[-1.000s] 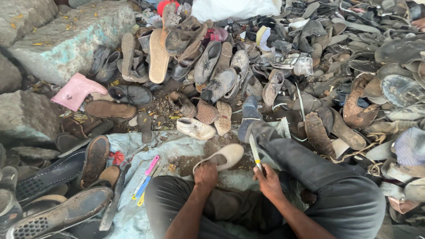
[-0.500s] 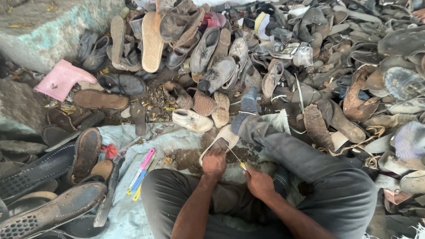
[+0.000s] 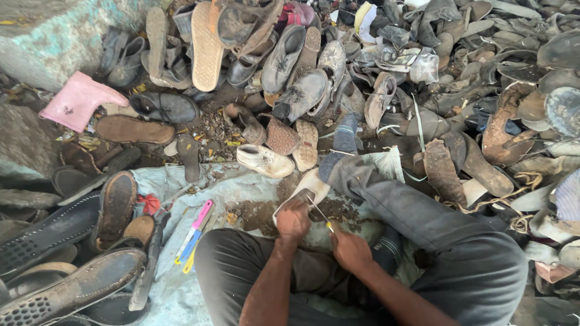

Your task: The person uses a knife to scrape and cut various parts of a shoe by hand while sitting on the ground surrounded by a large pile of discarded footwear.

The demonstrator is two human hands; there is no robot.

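Both hands are sitting lower and closer to the lap than half a second ago, and the pale shoe sole (image 3: 300, 194) is lying nearer the knees. That sole is resting on the dirty light cloth (image 3: 241, 187) in front of the crossed legs. The left hand (image 3: 293, 221) is pressing it down at its near end, fingers curled over the edge. The right hand (image 3: 350, 250) is gripping a thin blade (image 3: 318, 211) with a yellow handle end, fingers closed round it, its tip touching the sole. Pink, blue and yellow tools (image 3: 194, 234) are lying to the left on the cloth. A white shoe (image 3: 264, 160) is sitting just beyond, and a pink boot (image 3: 78, 107) is lying far left among the heaped old footwear.
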